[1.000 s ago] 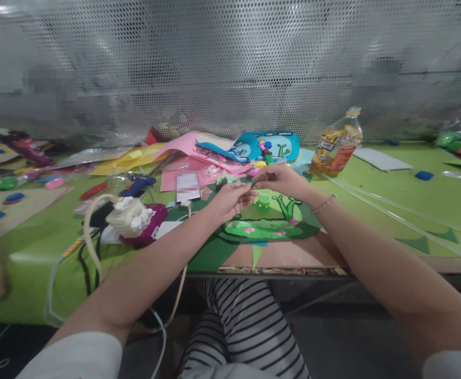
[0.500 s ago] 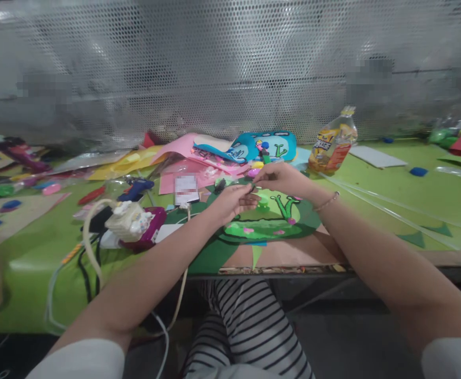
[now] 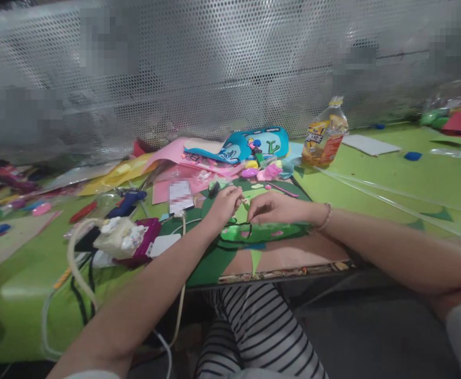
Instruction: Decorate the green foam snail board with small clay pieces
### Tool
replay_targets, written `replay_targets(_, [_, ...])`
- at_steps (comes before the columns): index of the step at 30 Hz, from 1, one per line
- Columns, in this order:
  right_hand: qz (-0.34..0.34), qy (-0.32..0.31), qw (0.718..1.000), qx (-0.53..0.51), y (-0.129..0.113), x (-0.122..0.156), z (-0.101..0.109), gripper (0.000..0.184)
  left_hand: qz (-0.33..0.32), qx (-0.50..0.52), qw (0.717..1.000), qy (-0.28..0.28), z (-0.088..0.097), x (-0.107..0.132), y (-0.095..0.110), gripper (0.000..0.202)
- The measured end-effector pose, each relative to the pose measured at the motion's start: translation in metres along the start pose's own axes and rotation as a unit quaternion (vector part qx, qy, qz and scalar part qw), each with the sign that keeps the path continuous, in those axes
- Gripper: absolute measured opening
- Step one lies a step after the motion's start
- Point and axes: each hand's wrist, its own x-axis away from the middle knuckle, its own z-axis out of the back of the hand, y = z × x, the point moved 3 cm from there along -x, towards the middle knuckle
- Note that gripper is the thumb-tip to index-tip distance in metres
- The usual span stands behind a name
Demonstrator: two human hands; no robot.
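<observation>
Both hands are over a green picture (image 3: 273,230) with raised pink spots and dark outlines, lying at the table's near edge. My right hand (image 3: 272,208) bends down over its middle, fingertips pinched together. A thin black strand (image 3: 251,230) hangs from those fingertips against the green surface. Just left of it, my left hand (image 3: 227,204) is raised a little, thumb and fingers closed together; what they hold, if anything, is too small to tell. Pink and purple clay lumps (image 3: 268,171) sit beyond the hands, and a small black lump (image 3: 214,189) is behind my left hand.
A plastic bottle (image 3: 325,134) with a yellow label stands at the back right. To the left are a power adapter (image 3: 119,237) with cables, a phone (image 3: 180,196) and a blue glue gun (image 3: 127,202). A blue picture (image 3: 272,141) leans on pink sheets behind.
My hands have moved apart from each other. The right hand has come down and nearer over the green picture, with the black strand; the left stays at its left side. The view has tilted slightly.
</observation>
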Motion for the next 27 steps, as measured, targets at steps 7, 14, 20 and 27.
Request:
replay_targets(7, [-0.003,0.027,1.000,0.000,0.006,0.006,0.000,0.015,-0.094,-0.200,0.975,0.031,0.001,0.013,0.011,0.024])
replay_targets(14, [-0.010,0.051,0.997,-0.063,0.013,0.012,0.019,0.021,-0.136,-0.397,0.906,-0.058,-0.010,0.029,0.022,0.018])
replay_targets(20, [0.003,0.047,0.996,-0.070,0.015,0.014,0.022,0.019,-0.205,-0.525,0.804,-0.187,-0.017,0.033,0.019,0.052])
replay_targets(27, [-0.009,0.033,0.997,-0.069,0.014,0.013,0.020,0.019,-0.235,-0.540,0.776,-0.227,-0.017,0.030,0.006,0.058])
